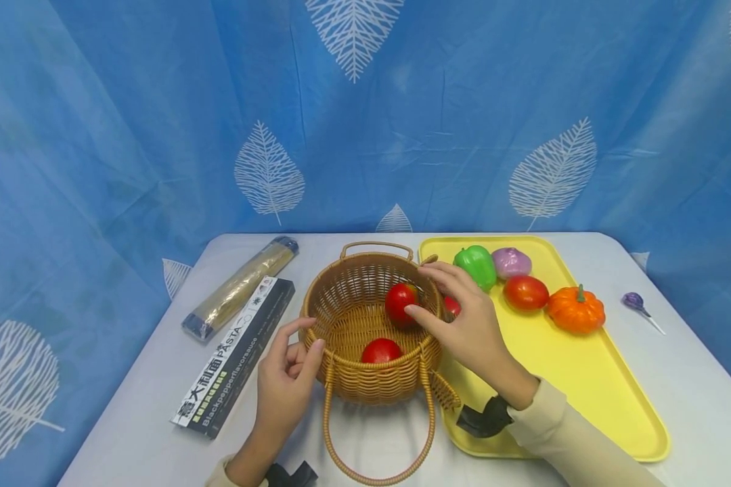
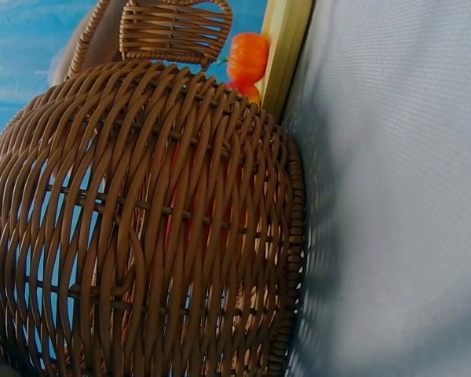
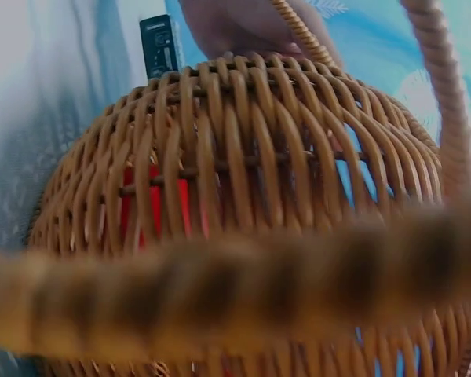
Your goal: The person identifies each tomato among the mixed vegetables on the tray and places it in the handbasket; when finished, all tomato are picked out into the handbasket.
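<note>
A round wicker basket [image 1: 365, 382] stands between both hands, with its long front handle [image 1: 379, 481] folded down toward the near side. Inside sit a red round fruit [image 1: 399, 303] against the right wall and another red fruit [image 1: 380, 350] near the front. My left hand [image 1: 288, 379] holds the basket's left rim, index finger and thumb at the edge. At the right rim my right hand [image 1: 469, 318] grips with fingers along the edge and thumb inside, the thumb overlapping the right fruit. Basket weave [image 2: 157, 220] fills the left wrist view; red shows through the weave [image 3: 243, 157] in the right one.
Right of the basket lies a yellow tray [image 1: 560, 379] with a green pepper [image 1: 476, 266], purple onion [image 1: 512, 262], red tomato [image 1: 526, 293] and orange pumpkin [image 1: 575, 310]. A purple-topped stick [image 1: 635, 302] lies beyond it. Left are a pasta box [image 1: 237, 358] and a clear pasta pack [image 1: 240, 287].
</note>
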`<state>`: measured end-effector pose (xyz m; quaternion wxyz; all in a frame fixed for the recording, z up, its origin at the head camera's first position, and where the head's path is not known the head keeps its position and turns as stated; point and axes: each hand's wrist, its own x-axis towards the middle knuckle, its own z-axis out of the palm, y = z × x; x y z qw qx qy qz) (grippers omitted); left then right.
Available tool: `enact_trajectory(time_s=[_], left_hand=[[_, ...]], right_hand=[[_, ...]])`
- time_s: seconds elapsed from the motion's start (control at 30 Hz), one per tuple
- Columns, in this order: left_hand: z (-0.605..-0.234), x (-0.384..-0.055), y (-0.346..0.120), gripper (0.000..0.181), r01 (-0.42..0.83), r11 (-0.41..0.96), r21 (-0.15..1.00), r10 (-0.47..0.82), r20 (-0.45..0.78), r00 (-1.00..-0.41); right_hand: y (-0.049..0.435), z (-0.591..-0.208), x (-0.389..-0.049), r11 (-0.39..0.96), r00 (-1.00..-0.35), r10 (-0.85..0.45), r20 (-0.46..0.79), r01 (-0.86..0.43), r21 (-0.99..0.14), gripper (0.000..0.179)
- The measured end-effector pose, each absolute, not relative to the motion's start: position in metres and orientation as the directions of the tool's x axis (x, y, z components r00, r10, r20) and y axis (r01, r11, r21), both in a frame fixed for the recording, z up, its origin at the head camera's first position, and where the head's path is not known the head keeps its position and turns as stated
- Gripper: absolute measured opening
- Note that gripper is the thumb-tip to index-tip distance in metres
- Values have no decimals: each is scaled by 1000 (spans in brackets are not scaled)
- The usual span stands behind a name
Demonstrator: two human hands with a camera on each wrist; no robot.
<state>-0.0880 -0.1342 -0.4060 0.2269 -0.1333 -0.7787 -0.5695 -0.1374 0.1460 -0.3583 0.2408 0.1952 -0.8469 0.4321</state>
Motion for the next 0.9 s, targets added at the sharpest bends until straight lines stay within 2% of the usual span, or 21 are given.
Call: enact_trajectory(time_s=[0.23,0.5,0.73,0.9], left_hand=[[-403,-87,-134,35,478,309,822,-50,516,-855],[-403,-87,-134,33,443,308,842,-61,482,-874],[-404,-87,-133,32,439,316,841,-55,478,-876],[-404,-87,-134,31,433,310,846,-55,471,-880]], right_hand=[[157,-352,-141,455,-810,-84,581,-550,-700,49],[187,-343,-149,408,-819,4,574,-523,-748,43],[226,-336,-157,451,-861,132,490,-388,-804,39],[248,-338,-165,445,-924,131,358,-268,-854,42]])
